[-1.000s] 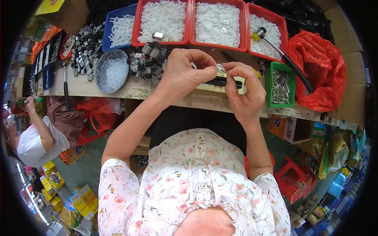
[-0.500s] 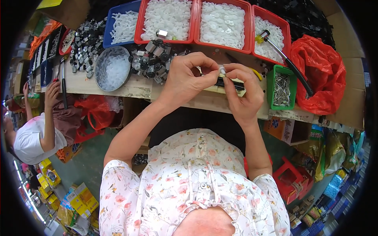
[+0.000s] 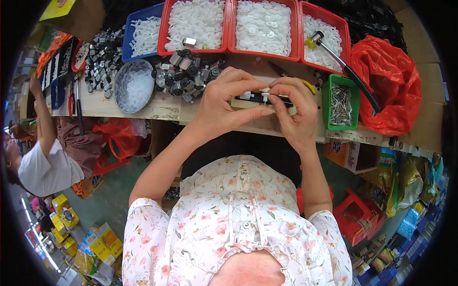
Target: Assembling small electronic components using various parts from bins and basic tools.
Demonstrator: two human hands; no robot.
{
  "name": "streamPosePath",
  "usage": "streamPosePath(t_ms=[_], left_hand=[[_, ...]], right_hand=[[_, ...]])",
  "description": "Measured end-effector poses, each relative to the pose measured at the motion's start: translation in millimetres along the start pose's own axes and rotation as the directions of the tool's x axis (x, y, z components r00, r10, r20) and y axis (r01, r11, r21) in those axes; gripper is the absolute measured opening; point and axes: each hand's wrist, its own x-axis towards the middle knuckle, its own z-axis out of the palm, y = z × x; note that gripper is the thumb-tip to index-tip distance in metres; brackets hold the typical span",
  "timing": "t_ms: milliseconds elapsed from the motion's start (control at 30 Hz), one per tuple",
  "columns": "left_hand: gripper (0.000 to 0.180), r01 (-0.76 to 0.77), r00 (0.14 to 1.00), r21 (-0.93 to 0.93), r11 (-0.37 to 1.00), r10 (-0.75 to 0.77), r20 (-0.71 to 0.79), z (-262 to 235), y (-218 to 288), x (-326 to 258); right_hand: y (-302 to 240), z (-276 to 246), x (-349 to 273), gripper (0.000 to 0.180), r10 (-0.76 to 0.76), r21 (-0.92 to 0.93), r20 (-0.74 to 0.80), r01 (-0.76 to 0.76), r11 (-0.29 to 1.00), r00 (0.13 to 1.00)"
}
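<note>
Above the near edge of the bench, my right hand point(image 3: 296, 106) pinches a small white plastic piece point(image 3: 265, 95) with a thin pin pointing down. My left hand point(image 3: 228, 97) is just left of it, thumb and index finger parted around the piece; whether a fingertip touches it is unclear. Beneath the hands lies a black strip-like fixture point(image 3: 246, 97) on a pale block, partly covered by my fingers. Small motors point(image 3: 183, 76) with silver cases are heaped next to my left hand. A green bin point(image 3: 340, 102) of metal pins stands right of my right hand.
Along the back stand red trays point(image 3: 230, 28) of white plastic pieces and a blue tray point(image 3: 125, 45). A metal bowl point(image 3: 117, 88) sits left. A black-handled tool point(image 3: 348, 71) leans beside a red plastic bag point(image 3: 386, 86). Yellow-handled pliers point(image 3: 309, 86) lie behind my right hand. Another person point(image 3: 47, 164) works at left.
My left thumb and index finger have parted from the white piece, which stays in my right hand, its pin now visible. The other person's arm has moved farther along the bench.
</note>
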Motion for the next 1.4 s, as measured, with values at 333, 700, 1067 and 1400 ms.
streamPosePath(t_ms=[333, 700, 1067, 1400], left_hand=[[0.035, -0.153, 0.988, 0.280, 0.948, 0.152, 0.024, -1, -25, -12], [0.039, -0.346, 0.937, 0.563, 0.751, 0.306, 0.167, 2, -35, -35], [0.035, -0.305, 0.952, 0.557, 0.772, 0.269, 0.148, 9, -36, -36], [0.021, -0.245, 0.969, 0.555, 0.795, 0.218, 0.115, 12, -32, -28]], right_hand=[[18, 12, -3, 0.014, -0.058, -0.169, 0.103, 0.075, 0.983, 0.993], [29, 16, -5, 0.018, -0.063, -0.288, 0.202, 0.121, 0.950, 0.977], [32, 12, 1, 0.017, -0.035, -0.191, 0.267, 0.088, 0.978, 0.963], [26, -7, 4, 0.015, 0.028, -0.114, 0.184, -0.007, 0.993, 0.983]])
